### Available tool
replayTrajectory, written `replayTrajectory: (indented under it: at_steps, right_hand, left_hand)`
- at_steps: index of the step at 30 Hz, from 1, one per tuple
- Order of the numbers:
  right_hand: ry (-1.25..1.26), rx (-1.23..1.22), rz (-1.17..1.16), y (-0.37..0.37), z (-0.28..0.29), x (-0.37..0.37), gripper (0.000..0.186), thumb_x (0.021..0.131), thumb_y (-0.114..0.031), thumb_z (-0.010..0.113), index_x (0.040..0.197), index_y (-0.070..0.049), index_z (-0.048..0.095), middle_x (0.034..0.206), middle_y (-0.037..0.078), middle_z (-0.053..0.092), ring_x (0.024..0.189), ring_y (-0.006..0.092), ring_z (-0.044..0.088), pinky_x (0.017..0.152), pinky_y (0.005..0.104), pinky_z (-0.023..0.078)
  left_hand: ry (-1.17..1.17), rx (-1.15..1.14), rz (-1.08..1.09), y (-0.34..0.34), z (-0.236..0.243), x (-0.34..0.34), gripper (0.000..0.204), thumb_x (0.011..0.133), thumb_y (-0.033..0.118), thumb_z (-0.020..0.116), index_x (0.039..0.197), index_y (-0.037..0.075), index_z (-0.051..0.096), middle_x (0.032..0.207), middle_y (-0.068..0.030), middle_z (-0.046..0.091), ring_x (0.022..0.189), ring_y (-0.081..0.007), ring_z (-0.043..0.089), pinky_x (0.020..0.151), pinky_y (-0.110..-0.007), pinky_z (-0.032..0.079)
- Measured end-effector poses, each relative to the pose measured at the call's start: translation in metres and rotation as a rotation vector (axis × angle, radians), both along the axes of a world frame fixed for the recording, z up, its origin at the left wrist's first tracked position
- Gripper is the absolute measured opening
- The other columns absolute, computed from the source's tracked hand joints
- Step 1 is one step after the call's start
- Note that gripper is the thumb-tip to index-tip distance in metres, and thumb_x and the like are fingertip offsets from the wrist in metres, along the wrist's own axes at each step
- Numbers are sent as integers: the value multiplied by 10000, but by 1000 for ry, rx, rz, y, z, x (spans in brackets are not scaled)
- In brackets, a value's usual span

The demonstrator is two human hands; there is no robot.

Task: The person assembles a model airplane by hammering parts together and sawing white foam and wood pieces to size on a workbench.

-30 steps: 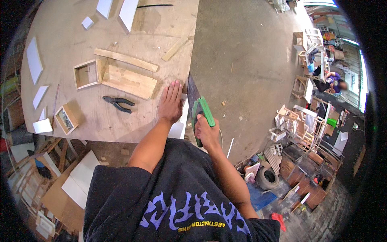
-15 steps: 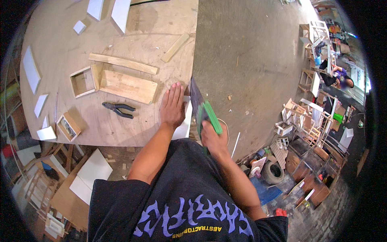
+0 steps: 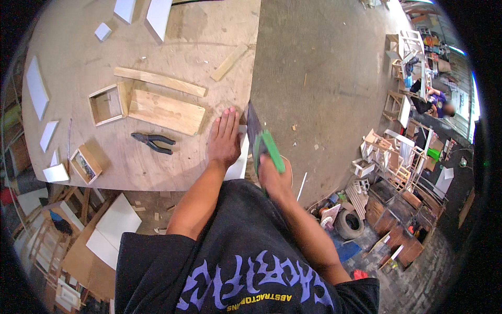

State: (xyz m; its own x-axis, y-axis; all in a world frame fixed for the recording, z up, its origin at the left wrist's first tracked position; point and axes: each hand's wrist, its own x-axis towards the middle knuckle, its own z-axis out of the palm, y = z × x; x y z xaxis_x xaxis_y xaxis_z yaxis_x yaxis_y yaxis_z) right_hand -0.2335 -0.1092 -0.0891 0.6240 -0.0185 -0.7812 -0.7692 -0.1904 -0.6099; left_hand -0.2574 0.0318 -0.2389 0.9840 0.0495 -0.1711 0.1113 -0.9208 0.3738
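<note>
My right hand [image 3: 274, 177] is closed around the green handle of a handsaw [image 3: 270, 149]. Its dark blade [image 3: 253, 123] points away from me along the right edge of the wooden worktable. Flat on the table near that edge lies my left hand [image 3: 225, 138], fingers stretched out, beside the blade. A white board [image 3: 238, 166] shows partly under and beside this hand, sticking out over the table's near corner. Where the saw teeth meet the board is hard to make out. Left of my left hand are black-handled pliers [image 3: 153, 142] and a wooden block-like piece [image 3: 166, 112].
On the worktable [image 3: 172, 172] lie a small open wooden box [image 3: 106, 104], a long wooden strip [image 3: 159, 81], a short strip [image 3: 229, 62], a box of small hardware [image 3: 86, 164] and several white offcuts. Stacked furniture frames [image 3: 395, 154] and a tire [image 3: 349, 225] stand right. Another person [image 3: 438, 104] sits far right.
The saw and my right hand have shifted slightly left in the picture. My left hand keeps its place on the table, and the whole view has tilted a little.
</note>
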Motion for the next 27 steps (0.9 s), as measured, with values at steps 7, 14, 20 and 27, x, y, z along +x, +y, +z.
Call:
replayTrajectory:
  at_steps: [7, 14, 20, 27]
  right_hand:
    - [-1, 86, -12, 12, -17, 13, 223, 970, -187, 647, 803, -64, 565, 612, -16, 507, 487, 90, 458, 422, 283, 337]
    - [-119, -27, 8, -18, -2, -32, 232, 972, -184, 642, 785, -92, 540, 603, -35, 460, 464, 82, 414, 416, 283, 321]
    - [-38, 95, -66, 16, -27, 6, 223, 968, -180, 642, 789, -98, 537, 588, -43, 437, 458, 70, 406, 410, 277, 307]
    - [-27, -35, 25, -16, 56, -50, 198, 975, -215, 650, 829, -101, 580, 594, -54, 459, 460, 65, 415, 414, 261, 306]
  left_hand:
    - [-46, 16, 4, 0, 3, -4, 703, 1008, 299, 483, 1622, 40, 257, 1718, -105, 191, 1591, -254, 154, 1290, -415, 106]
    - [18, 14, 1, -4, 3, -3, 700, 1008, 296, 489, 1622, 51, 258, 1718, -99, 189, 1592, -253, 143, 1293, -417, 97]
    - [-110, 147, -29, 1, -3, -2, 677, 1024, 294, 460, 1621, 49, 256, 1719, -97, 184, 1594, -252, 133, 1297, -418, 85]
    - [-25, -20, 20, -4, -4, -6, 668, 1023, 283, 439, 1622, 50, 256, 1720, -112, 180, 1595, -260, 131, 1296, -423, 88]
